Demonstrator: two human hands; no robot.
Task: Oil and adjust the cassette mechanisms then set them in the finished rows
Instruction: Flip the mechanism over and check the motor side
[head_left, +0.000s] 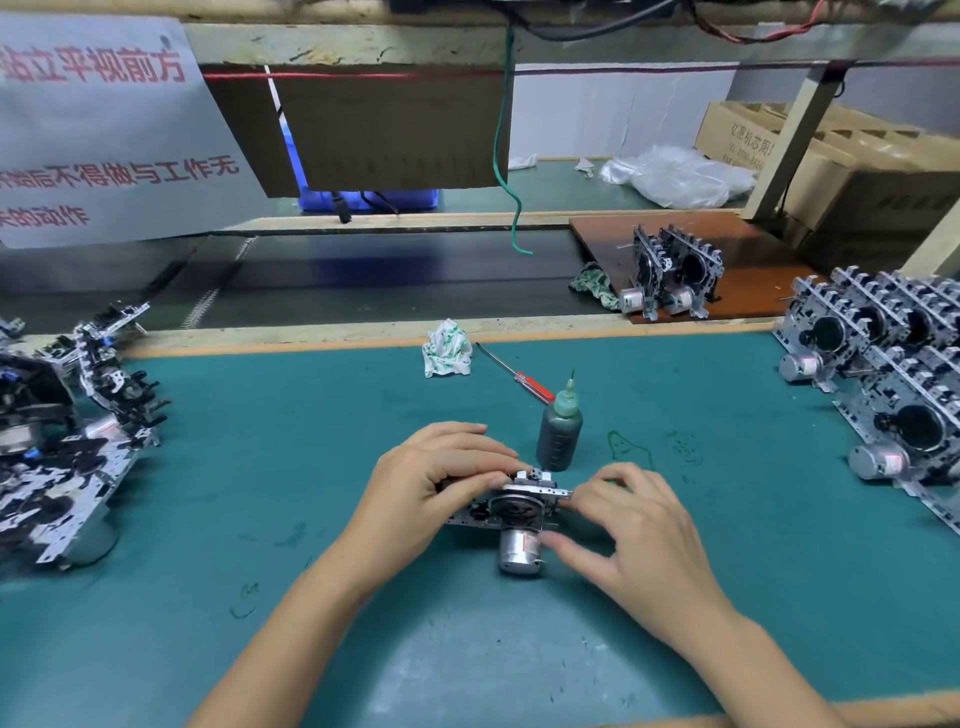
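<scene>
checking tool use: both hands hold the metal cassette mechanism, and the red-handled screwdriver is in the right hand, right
Not quite. The head view shows the red-handled screwdriver lying on the green mat, untouched. Both the left hand and right hand hold the metal cassette mechanism.

Bench mat (260, 467) — teal green, scuffed, with a pale worn patch near the front edge. Oil bottle (559, 435) — dark grey-green body, lighter green cap. Screwdriver (514, 375) — red handle, dark shaft. Crumpled rag (447, 349) — white with a green print. Cassette mechanism (511, 512) — silver metal, black flywheel, silver motor. Finished rows (883, 353) — silver and black. Board (691, 260) — reddish brown. Sign (93, 130) — white, red characters. Crate (369, 200) — blue.
</scene>
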